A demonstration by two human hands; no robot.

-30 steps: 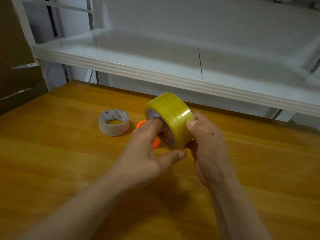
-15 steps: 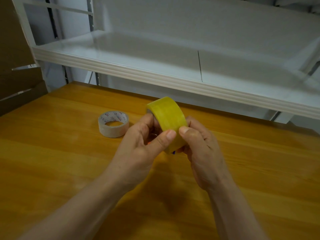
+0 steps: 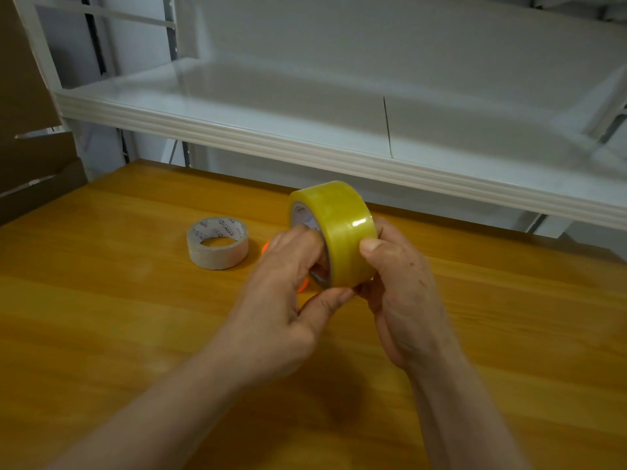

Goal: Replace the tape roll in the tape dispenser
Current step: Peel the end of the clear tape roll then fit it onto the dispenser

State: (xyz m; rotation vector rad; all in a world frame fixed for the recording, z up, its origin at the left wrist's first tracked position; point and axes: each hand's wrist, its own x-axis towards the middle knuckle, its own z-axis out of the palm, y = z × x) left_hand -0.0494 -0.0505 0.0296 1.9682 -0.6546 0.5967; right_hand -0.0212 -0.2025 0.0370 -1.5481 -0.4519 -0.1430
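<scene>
Tape roll (image 3: 339, 232), yellow and glossy, held on edge above wooden table (image 3: 101, 317), clamped between both hands. Right hand (image 3: 403, 293) closed around roll's right side, thumb pressed flat on outer band, other fingers hidden behind. Left hand (image 3: 285, 300) closed on roll's left face, fingers curled into printed core, thumb reaching under to lower rim, almost meeting right hand there. Just beyond left hand's knuckles, mostly hidden by them, small orange object (image 3: 302, 286) on table; impossible to tell whether touching roll. Farther left of left hand, well apart, second tape roll (image 3: 217, 244), pale and nearly spent, lying flat. Beyond both hands, white shelf (image 3: 305, 144) along table's far edge.
</scene>
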